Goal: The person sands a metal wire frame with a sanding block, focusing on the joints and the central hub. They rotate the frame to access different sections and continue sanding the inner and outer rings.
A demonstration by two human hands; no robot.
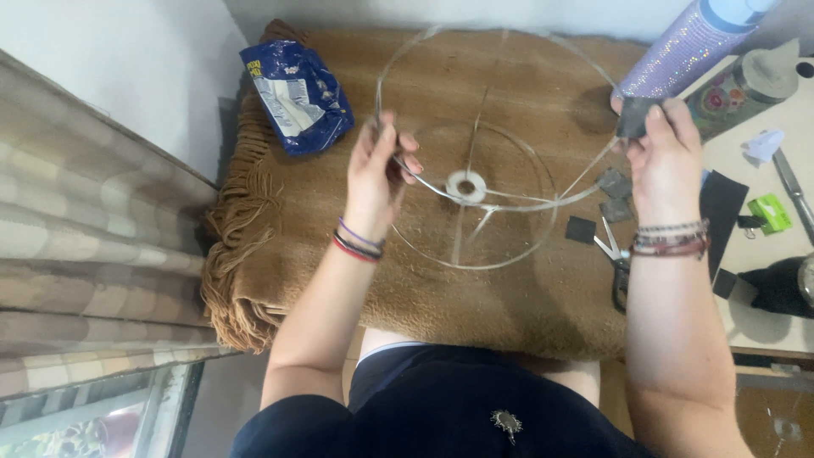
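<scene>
Left hand (379,174) pinches wire lampshade frame (500,148) at its left rim; right hand (666,153) grips a dark square patch (636,117) against the frame's right rim, above brown blanket (339,254).

Person seen from above, both forearms bare. Left hand (379,174): wrist carries thin bands in purple, black and red. Right hand (668,157): wrist carries several stacked beaded and cord bracelets in brown tones. Dark navy garment with a small metallic brooch (507,421).
</scene>
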